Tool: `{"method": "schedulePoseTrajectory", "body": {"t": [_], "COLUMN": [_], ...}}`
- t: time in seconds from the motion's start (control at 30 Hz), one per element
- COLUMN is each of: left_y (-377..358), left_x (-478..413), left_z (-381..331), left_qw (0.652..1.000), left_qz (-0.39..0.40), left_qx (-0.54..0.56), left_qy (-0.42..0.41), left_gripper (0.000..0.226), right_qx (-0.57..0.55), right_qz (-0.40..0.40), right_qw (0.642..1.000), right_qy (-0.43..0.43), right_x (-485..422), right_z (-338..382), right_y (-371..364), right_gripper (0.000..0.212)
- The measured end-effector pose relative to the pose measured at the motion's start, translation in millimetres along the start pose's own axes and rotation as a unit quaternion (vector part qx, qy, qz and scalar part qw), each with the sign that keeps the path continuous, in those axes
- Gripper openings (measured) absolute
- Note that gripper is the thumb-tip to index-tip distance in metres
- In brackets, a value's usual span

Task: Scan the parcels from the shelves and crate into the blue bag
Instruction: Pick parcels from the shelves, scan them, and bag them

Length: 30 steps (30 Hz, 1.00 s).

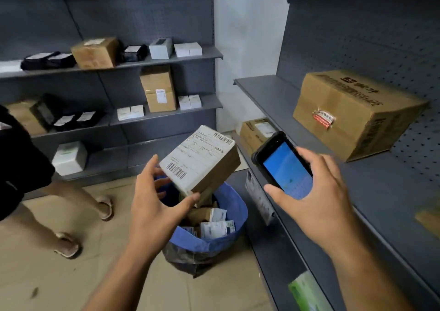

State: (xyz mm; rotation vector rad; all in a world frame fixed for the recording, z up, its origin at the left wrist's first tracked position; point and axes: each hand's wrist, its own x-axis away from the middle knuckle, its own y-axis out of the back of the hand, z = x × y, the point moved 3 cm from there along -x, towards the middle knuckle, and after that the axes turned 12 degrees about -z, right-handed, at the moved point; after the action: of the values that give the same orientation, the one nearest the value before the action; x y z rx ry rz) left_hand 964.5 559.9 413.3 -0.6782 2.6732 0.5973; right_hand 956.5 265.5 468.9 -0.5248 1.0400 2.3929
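Barcode alignment matters now. The left hand (154, 198) grips the labelled cardboard parcel (200, 158) between thumb and fingers and holds it tilted above the blue bag (238, 206), which stands on the floor at the parcel's 6 o'clock. At its 3 o'clock the right hand (316, 191) clasps the handheld scanner (283, 165), whose screen is lit blue. Aim the scanner squarely at one barcode, keep the thumb off the label, and release only once the read registers.

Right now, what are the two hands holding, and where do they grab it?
The left hand pinches the labelled parcel at its lower end. The right hand grips the scanner by its lower half.
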Motion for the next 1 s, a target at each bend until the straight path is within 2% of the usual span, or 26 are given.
{"method": "schedulePoseTrajectory", "body": {"t": [0.07,0.33,0.67,0.83,1.0], "left_y": [-2.6,-10.7,-52.8,-78.3,-115.3], "left_x": [-21.9,-68.7,-73.4,-74.2,-100.2], "left_z": [30.7,141.0,253.7,307.7,353.1], "left_qw": [1.0,0.992,0.973,0.958,0.954], "left_qz": [0.022,0.116,0.209,0.25,0.252], "left_qx": [-0.014,-0.033,-0.064,-0.105,-0.101], "left_qy": [0.002,0.04,0.077,0.097,0.127], "left_gripper": [0.111,0.099,0.104,0.111,0.119], "right_qx": [0.01,0.038,0.099,0.116,0.127], "right_qz": [0.003,0.04,0.138,0.145,0.141], "right_qw": [1.0,0.996,0.971,0.959,0.942], "right_qy": [-0.009,-0.071,-0.17,-0.216,-0.276], "right_x": [-4.9,-5.2,38.8,61.9,70.1], "right_z": [5.5,12.2,-36.8,-69.2,-88.4], "right_y": [-31.6,-151.5,-277.2,-314.0,-312.8], "right_gripper": [0.09,0.084,0.085,0.09,0.087]}}
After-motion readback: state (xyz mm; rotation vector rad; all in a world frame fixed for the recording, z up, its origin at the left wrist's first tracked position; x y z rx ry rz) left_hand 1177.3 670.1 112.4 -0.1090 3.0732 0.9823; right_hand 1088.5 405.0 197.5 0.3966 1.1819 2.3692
